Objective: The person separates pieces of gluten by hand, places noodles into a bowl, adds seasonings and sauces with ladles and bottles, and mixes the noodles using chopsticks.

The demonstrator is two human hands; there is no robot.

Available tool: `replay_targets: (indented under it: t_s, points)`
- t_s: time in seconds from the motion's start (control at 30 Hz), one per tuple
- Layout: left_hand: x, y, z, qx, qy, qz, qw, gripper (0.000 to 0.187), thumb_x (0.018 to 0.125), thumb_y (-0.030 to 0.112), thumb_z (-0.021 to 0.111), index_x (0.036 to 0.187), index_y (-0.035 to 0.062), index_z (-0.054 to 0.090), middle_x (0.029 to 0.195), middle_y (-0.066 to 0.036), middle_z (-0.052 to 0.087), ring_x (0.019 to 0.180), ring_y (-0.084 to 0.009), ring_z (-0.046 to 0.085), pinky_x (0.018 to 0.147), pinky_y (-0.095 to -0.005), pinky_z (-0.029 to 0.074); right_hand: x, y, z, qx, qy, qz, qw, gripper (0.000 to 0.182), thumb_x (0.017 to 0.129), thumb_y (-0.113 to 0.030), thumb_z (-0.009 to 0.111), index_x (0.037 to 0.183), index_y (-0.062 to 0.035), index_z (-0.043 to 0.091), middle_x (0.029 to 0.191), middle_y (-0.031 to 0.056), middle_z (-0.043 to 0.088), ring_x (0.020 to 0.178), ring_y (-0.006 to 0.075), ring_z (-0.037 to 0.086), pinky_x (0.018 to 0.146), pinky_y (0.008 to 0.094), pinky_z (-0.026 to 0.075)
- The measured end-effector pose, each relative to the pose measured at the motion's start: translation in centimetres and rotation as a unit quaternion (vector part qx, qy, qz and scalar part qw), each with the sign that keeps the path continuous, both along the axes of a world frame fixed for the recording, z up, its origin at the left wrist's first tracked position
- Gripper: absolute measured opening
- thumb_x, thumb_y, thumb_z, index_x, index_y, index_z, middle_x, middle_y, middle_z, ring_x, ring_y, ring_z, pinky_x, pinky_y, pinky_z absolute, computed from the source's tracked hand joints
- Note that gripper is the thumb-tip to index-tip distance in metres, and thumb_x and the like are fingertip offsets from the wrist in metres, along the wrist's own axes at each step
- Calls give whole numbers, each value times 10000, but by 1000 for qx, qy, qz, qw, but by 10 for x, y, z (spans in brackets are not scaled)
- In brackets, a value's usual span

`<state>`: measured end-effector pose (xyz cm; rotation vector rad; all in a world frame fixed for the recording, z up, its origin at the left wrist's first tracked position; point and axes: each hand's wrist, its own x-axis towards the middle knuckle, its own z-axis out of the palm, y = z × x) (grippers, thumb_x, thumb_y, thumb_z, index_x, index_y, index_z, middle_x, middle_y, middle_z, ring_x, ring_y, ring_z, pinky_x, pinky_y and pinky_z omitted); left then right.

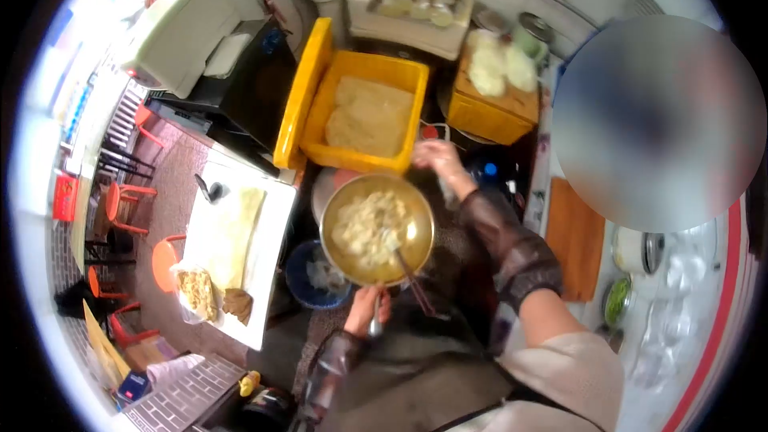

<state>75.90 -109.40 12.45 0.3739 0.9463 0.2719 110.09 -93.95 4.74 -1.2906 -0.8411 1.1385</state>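
A shiny metal bowl [424, 254] holds pale, chunky food [370, 228]. A utensil with a thin dark handle [412, 276] rests in it, leaning over the near rim. At that rim my left hand [366, 309] is closed round a short metal handle [375, 326]. My right hand [438, 158] is beyond the bowl, beside the front right corner of a yellow bin [360, 162]; its fingers are blurred. Inside the bin lies a flat, beige mass [372, 116], and the yellow lid [302, 96] stands tilted along its left side.
A blue basin [298, 292] sits left of the bowl. On the white table [258, 316] lie a pale sheet [232, 244] and a bag of food [197, 294]. Dough-like lumps [502, 64] top a yellow box [492, 116]. A wooden board [572, 240] and jars [618, 302] are on the right.
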Motion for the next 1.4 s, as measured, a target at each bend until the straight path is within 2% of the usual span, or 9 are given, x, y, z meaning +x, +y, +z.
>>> replay_targets:
  t_s: [0.17,0.23,0.27,0.47,0.67,0.87,1.0,1.27,1.4]
  points:
    - [-1,31,-40,-11,56,142,988,292,948,302,470,790,59,443,619,-18,398,434,-97,364,368,-232,318,-44,173,-160,-67,-24,78,994,163,880,-107,537,773,-7,610,738,79,631,648,213,605,563,372,478]
    - [7,46,-54,-39,64,162,984,285,953,297,456,796,59,438,619,-13,396,434,-100,361,366,-235,314,-47,226,-270,-63,-536,254,802,169,874,-173,535,804,-35,602,736,58,605,704,215,594,606,376,468]
    - [13,52,-60,-49,63,181,980,284,954,294,452,797,59,435,619,-12,396,433,-100,360,366,-235,313,-51,234,-276,-79,-580,262,767,160,874,-173,536,821,-36,599,755,61,603,717,214,593,620,372,469]
    - [42,81,-80,-116,58,247,960,274,956,271,441,801,47,423,620,-29,386,423,-109,349,353,-244,300,-57,259,-295,-141,-508,253,811,147,876,-174,539,926,-41,576,867,75,593,796,211,588,699,352,472]
    - [60,107,-80,-84,48,259,961,249,959,245,428,817,42,434,624,-26,397,425,-103,352,364,-238,308,-25,241,-227,-166,-35,180,969,199,878,-175,542,1030,-47,554,979,89,582,876,209,583,779,333,474]
    - [63,126,-83,-26,69,178,981,286,958,263,429,773,45,440,631,-29,423,442,-113,370,376,-249,316,-10,192,-70,-63,327,150,931,256,883,-223,572,1025,-11,565,921,89,603,851,207,587,796,325,475]
    - [66,134,-54,3,38,117,992,286,954,269,430,786,38,434,626,-47,426,433,-132,375,380,-263,315,-1,135,28,-30,112,110,987,234,892,-208,574,1002,-3,566,937,104,596,870,198,577,794,306,466]
    - [59,71,-5,81,-25,-108,990,245,952,257,459,828,47,436,641,-34,429,459,-122,405,388,-262,333,-12,-84,142,38,174,-110,978,124,818,-53,571,918,-1,622,865,66,619,815,139,572,756,264,458]
    - [41,18,-9,78,-62,-225,969,238,949,264,467,827,62,439,635,-32,414,442,-114,380,374,-259,321,-63,-206,172,-27,-51,-218,974,169,860,-176,564,953,-66,651,882,39,626,829,139,580,753,262,471]
